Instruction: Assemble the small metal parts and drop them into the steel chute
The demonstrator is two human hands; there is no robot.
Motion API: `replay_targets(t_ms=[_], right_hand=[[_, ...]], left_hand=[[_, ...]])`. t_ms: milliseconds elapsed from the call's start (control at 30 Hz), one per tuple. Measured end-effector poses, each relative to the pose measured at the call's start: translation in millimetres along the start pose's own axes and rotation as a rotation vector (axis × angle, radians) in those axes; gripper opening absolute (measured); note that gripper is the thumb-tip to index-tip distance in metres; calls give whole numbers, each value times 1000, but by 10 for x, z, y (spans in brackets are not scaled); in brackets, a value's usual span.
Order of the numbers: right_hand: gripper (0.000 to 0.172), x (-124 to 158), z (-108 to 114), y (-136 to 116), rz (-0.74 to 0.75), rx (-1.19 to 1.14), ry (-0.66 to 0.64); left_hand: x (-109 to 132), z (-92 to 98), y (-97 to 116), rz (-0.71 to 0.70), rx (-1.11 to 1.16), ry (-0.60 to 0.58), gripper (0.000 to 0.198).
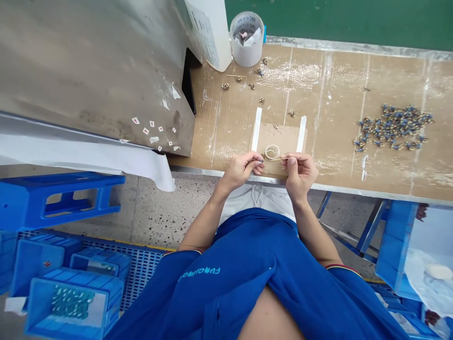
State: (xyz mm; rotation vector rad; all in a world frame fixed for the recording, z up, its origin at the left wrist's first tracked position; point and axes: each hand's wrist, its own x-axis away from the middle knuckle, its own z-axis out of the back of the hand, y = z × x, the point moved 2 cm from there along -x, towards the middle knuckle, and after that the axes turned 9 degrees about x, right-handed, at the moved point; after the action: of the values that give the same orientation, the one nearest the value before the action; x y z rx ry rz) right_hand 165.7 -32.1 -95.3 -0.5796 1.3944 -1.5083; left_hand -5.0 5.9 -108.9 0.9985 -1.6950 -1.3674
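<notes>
My right hand pinches a thin wooden stick, whose tip points left towards my other hand. The fingers of my left hand are closed on a small bluish part, mostly hidden by the fingertips. Between and just beyond my hands sits a small round shallow lid with pale stuff in it. It rests on a cardboard pad held by white tape strips at both sides. A few small brass-and-blue parts lie scattered past the pad.
A heap of similar brass-and-blue parts lies at the right of the cardboard-covered bench. A white tub with scraps stands at the back, beside a metal cabinet. A blue stool and blue crates stand at lower left.
</notes>
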Motion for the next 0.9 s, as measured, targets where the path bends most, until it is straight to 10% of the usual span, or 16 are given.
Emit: replay_targets(t_ms=[900], right_hand=[[15, 45, -2, 74, 112, 37, -139]], left_hand=[[9, -41, 5, -103, -139, -26, 14]])
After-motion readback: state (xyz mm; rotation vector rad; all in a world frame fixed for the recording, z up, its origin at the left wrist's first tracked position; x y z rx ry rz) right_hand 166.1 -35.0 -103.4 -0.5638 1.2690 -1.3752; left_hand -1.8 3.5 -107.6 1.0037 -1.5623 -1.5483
